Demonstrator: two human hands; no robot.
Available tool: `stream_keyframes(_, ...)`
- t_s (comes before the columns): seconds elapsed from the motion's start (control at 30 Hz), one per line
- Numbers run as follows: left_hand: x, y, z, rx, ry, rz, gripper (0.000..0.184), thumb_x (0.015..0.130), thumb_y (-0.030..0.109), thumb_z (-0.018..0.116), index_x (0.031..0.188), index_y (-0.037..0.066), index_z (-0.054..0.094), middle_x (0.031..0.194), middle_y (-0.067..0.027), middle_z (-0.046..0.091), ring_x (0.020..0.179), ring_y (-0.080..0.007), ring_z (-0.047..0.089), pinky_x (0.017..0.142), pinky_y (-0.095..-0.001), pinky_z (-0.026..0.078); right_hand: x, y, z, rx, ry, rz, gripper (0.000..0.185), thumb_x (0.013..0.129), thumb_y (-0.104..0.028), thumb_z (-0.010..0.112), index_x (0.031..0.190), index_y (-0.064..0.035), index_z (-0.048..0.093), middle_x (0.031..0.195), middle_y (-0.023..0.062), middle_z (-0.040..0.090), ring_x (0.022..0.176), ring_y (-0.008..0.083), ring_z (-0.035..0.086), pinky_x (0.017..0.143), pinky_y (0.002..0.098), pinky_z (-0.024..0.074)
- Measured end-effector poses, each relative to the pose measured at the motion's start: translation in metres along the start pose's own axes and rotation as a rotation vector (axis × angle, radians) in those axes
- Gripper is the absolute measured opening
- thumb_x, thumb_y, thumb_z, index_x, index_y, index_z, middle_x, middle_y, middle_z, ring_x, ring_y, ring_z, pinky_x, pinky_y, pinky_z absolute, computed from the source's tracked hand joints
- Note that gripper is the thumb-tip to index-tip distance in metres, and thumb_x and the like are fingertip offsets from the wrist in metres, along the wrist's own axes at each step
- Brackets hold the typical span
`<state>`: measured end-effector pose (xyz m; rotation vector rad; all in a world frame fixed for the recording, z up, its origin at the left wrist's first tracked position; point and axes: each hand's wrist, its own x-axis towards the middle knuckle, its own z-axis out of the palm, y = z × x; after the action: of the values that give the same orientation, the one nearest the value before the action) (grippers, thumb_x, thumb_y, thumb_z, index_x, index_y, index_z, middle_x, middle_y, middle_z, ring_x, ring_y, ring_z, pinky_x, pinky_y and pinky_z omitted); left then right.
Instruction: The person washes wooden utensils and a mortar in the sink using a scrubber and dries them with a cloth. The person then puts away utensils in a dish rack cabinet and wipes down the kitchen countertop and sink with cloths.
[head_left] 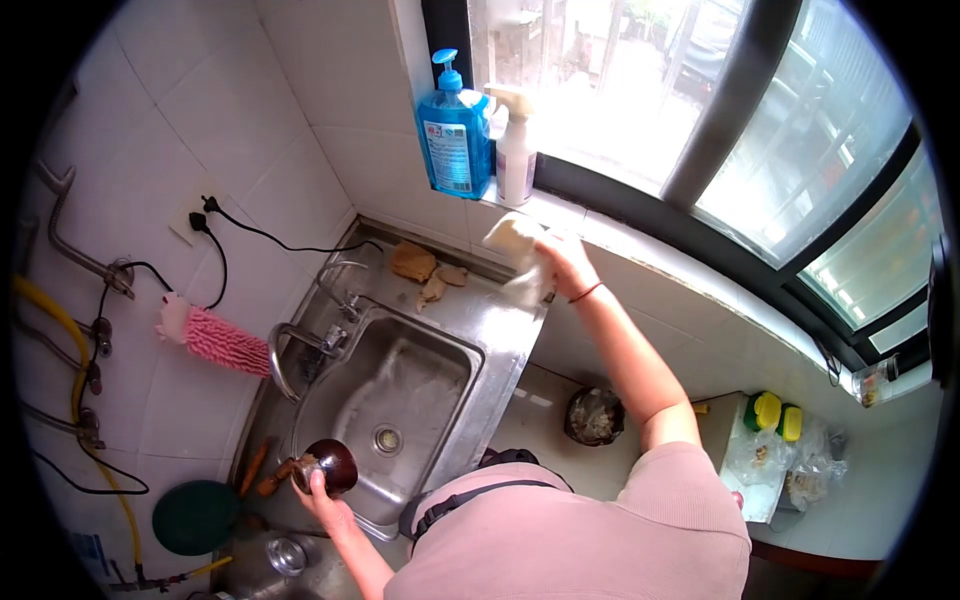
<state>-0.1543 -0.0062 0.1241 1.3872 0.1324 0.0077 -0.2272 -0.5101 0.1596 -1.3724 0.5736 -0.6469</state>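
My left hand [322, 498] is closed around a glossy dark-brown round pot [338, 464], held over the sink's near-left edge. A stubby brown piece shows beside the pot; whether it is the pot's handle I cannot tell. On the other side, my right hand [568, 262] grips a whitish cloth [517, 240], partly blurred, above the counter's far right corner below the window sill. Between the hands lies the steel sink [470, 350] with a drain and a curved faucet [280, 358].
A blue pump bottle [453, 140] and a white spray bottle [516, 165] stand on the sill. Tan cloths [413, 262] lie behind the sink. A pink fuzzy duster [215, 335] hangs left, above a green round lid [196, 517]. A bin [594, 415] sits on the floor.
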Motion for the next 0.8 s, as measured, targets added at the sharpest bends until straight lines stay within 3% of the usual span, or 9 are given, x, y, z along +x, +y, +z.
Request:
stream_keyframes(0.07,-0.003,0.000,0.004,0.001,-0.001,-0.002,0.073,0.069,0.025,0.066,0.131,0.003,0.034,0.122,-0.0132,0.043,0.109,-0.0262,0.047,0.087,-0.0410,0.046,-0.008,0.034,0.034,0.266,-0.092,0.158,0.024,0.071,-0.021,0.065,0.082,-0.0003,0.058,0.077,0.0068,0.060,0.070,0.0166,0.059,0.061,0.0306,0.0489)
stream_keyframes(0.2,-0.004,-0.004,0.010,0.031,0.004,-0.029,0.071,0.071,0.024,0.066,0.130,0.002,0.034,0.122,-0.0133,0.043,0.108,-0.0261,0.047,0.087,-0.0404,0.046,-0.083,0.023,0.137,-0.141,-0.349,0.066,0.025,0.069,-0.018,0.065,0.089,-0.0037,0.059,0.075,0.0049,0.060,0.071,0.0139,0.059,0.066,0.0307,0.0490)
stream_keyframes(0.27,-0.007,-0.004,0.021,0.005,0.021,-0.039,0.067,0.073,0.022,0.065,0.130,0.002,0.035,0.121,-0.0131,0.044,0.108,-0.0255,0.048,0.087,-0.0398,0.045,-0.118,0.035,0.180,-0.078,-0.506,-0.294,0.031,0.071,-0.018,0.065,0.098,-0.0030,0.059,0.087,0.0070,0.061,0.078,0.0130,0.058,0.069,0.0295,0.0484)
stream_keyframes(0.33,-0.004,-0.014,0.026,0.035,0.029,-0.046,0.059,0.075,0.026,0.065,0.125,0.005,0.042,0.120,-0.0108,0.046,0.108,-0.0233,0.049,0.085,-0.0385,0.047,-0.155,0.033,0.216,0.021,-0.727,-0.311,0.031,0.076,-0.019,0.062,0.101,-0.0031,0.057,0.102,0.0109,0.058,0.092,0.0188,0.057,0.077,0.0329,0.0472)
stream_keyframes(0.4,0.002,-0.025,0.026,-0.056,-0.110,-0.034,0.054,0.080,0.024,0.061,0.126,0.005,0.041,0.121,-0.0098,0.046,0.109,-0.0207,0.049,0.086,-0.0357,0.046,-0.186,0.047,0.247,0.051,-0.798,-0.717,0.029,0.078,-0.020,0.058,0.102,-0.0046,0.055,0.113,0.0125,0.054,0.107,0.0254,0.051,0.090,0.0373,0.0403)
stream_keyframes(0.47,-0.005,-0.018,0.035,-0.138,-0.268,-0.078,0.052,0.083,0.022,0.059,0.127,0.004,0.039,0.123,-0.0090,0.045,0.110,-0.0191,0.049,0.090,-0.0340,0.044,-0.202,0.047,0.258,-0.242,-0.854,-0.913,0.028,0.082,-0.025,0.055,0.103,-0.0057,0.053,0.123,0.0131,0.047,0.121,0.0300,0.040,0.099,0.0400,0.0313)
stream_keyframes(0.5,-0.006,-0.014,0.038,-0.140,-0.255,-0.068,0.053,0.082,0.021,0.060,0.127,0.003,0.039,0.123,-0.0089,0.045,0.111,-0.0191,0.048,0.090,-0.0341,0.044,-0.202,0.040,0.264,-0.269,-0.813,-0.946,0.028,0.084,-0.025,0.051,0.103,-0.0055,0.051,0.118,0.0124,0.050,0.117,0.0279,0.043,0.098,0.0398,0.0302)
stream_keyframes(0.67,-0.007,0.002,0.040,-0.106,-0.131,0.001,0.059,0.077,0.020,0.064,0.126,0.001,0.038,0.123,-0.0085,0.046,0.112,-0.0192,0.047,0.092,-0.0341,0.042,-0.196,0.028,0.290,-0.135,-0.693,-0.824,0.020,0.080,-0.017,0.049,0.095,-0.0058,0.055,0.098,0.0109,0.056,0.094,0.0297,0.052,0.085,0.0425,0.0385)
stream_keyframes(0.8,-0.005,0.006,0.031,-0.068,-0.085,0.035,0.066,0.073,0.019,0.067,0.128,0.000,0.035,0.125,-0.0097,0.044,0.114,-0.0207,0.046,0.096,-0.0346,0.039,-0.186,0.033,0.311,-0.134,-0.714,-0.469,0.020,0.079,-0.014,0.047,0.084,-0.0011,0.061,0.084,0.0167,0.061,0.084,0.0353,0.057,0.076,0.0432,0.0457)
